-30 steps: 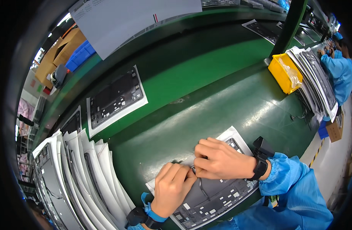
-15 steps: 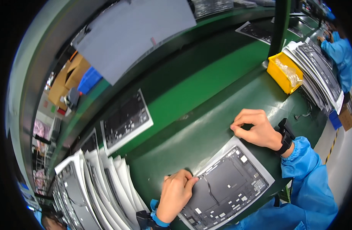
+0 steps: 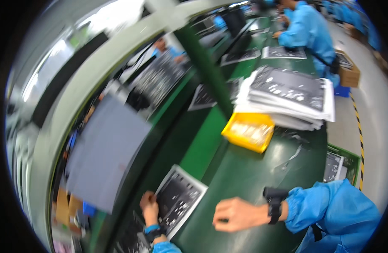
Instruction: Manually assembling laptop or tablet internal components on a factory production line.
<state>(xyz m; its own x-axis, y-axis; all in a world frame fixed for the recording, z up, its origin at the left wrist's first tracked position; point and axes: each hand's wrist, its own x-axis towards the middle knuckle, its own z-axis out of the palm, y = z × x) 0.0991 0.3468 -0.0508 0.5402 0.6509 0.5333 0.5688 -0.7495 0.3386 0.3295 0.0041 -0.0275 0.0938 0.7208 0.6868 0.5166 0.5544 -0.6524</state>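
Observation:
A flat dark panel (image 3: pixel 177 198) with small white patches lies on a white sheet on the lower green strip. My left hand (image 3: pixel 149 207), with a blue band and a black strap on its wrist, is at this panel's left edge. Its fingers are smeared by motion, so whether they grip the edge is unclear. Over the dark green tabletop (image 3: pixel 253 173), my right hand (image 3: pixel 237 215) hangs with curled fingers, apart from the panel. Anything inside those fingers is hidden. A second dark panel (image 3: pixel 135 238) shows partly at the bottom edge, left of my left forearm.
Beyond my right hand stand a yellow bin (image 3: pixel 246 145) of clear small pieces and a tall stack of panels (image 3: pixel 287 90). A green post (image 3: pixel 204 69) rises behind the bin. A co-worker in blue (image 3: pixel 306 31) works further up the bench. A green crate (image 3: pixel 350 162) stands at right.
The view has swung right and up the bench. My left hand has left the panel in front of me, now out of view, and reached the one on the strip. My right hand stays curled.

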